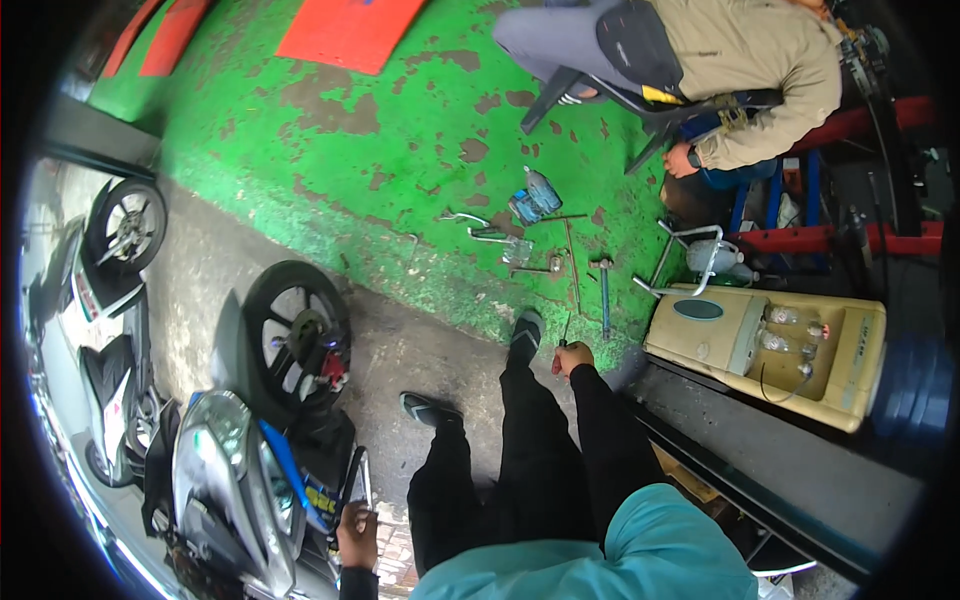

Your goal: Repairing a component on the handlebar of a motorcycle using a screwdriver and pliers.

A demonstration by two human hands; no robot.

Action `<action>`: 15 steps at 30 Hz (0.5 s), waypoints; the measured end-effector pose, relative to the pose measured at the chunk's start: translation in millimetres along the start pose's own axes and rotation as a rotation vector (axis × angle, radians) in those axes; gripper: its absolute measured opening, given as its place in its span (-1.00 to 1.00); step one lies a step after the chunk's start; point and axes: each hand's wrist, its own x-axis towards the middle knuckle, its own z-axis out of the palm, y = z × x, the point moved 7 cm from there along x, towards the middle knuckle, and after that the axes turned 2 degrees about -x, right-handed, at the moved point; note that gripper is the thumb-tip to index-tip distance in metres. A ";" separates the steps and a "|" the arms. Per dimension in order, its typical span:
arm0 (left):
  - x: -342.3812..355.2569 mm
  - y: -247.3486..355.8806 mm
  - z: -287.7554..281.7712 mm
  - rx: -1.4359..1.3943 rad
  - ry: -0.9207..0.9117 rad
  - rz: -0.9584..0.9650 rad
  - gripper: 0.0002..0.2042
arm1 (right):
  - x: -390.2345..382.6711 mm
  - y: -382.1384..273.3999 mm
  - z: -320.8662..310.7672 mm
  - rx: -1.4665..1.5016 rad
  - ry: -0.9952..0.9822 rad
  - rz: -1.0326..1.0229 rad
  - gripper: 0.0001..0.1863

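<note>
My right hand (573, 357) is closed around a screwdriver (557, 364) with a red handle; its thin shaft points away over the floor. My left hand (357, 535) is low on the left, closed on the lower end of a bent silver bar (366, 482) beside a grey motorcycle (225, 480). Whether the bar is joined to the motorcycle I cannot tell. Beyond my right hand lie a hammer (605, 300), a long rusty T-shaped rod (573, 265), bent silver levers (488, 235) and a blue-and-grey pack (535, 197) on the green floor.
At right a cream water dispenser (700, 325) lies on its back with plastic bottles in it, a blue water jug (915, 385) at its end. Another person (740, 60) sits on a dark chair at top right. More motorcycles (120, 390) stand at left; red ramps (350, 35) lie far off.
</note>
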 end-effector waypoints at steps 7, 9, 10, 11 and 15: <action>63.4 -23.0 86.1 0.103 -0.067 -0.257 -0.74 | 223.4 33.8 13.0 -0.142 0.076 0.018 -0.55; 80.4 -11.0 116.2 0.137 -0.079 -0.300 -0.74 | 274.2 38.7 8.8 -0.139 0.133 0.095 -0.60; 88.8 -1.9 130.1 0.153 -0.082 -0.318 -0.73 | 293.8 39.0 2.8 -0.187 0.210 0.128 -0.63; 100.4 11.8 149.1 0.139 -0.137 -0.263 -0.72 | 308.3 36.4 -4.9 -0.183 0.298 0.095 -0.70; 139.5 52.0 208.0 -0.002 -0.168 -0.282 -0.67 | 342.6 28.3 -26.2 -0.204 0.377 0.052 -0.69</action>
